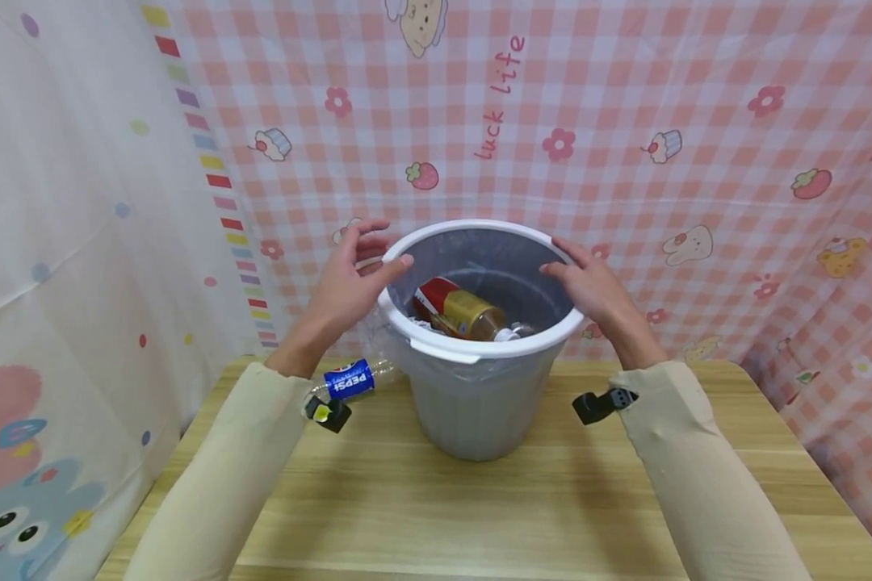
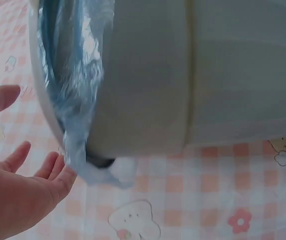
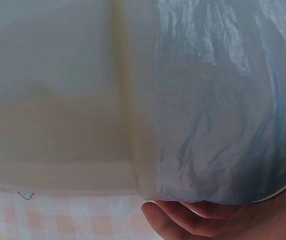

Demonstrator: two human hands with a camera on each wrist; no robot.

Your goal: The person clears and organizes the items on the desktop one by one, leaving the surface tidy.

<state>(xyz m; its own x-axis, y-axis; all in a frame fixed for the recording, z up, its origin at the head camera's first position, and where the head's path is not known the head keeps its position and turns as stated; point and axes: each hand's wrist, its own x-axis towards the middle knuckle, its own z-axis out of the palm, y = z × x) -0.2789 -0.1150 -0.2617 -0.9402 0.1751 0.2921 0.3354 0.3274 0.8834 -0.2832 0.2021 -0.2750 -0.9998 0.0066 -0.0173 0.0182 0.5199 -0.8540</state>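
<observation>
A grey trash can (image 1: 480, 411) with a white rim (image 1: 509, 349) stands upright in the head view. A clear plastic bag (image 2: 80, 75) lines it and hangs over its outside. Inside lies a plastic bottle (image 1: 468, 313) with a red and yellow label, among other items partly hidden. My left hand (image 1: 352, 274) is at the rim's left side, fingers spread; the left wrist view shows its fingertips beside the bag's edge. My right hand (image 1: 596, 282) holds the rim's right side, thumb inside and fingers outside against the bag (image 3: 208, 110).
A clear bottle with a blue Pepsi label (image 1: 350, 379) lies on the wooden table (image 1: 436, 516), left of the can and partly behind my left wrist. A pink checked curtain (image 1: 625, 97) hangs close behind, and a white curtain (image 1: 65, 202) on the left.
</observation>
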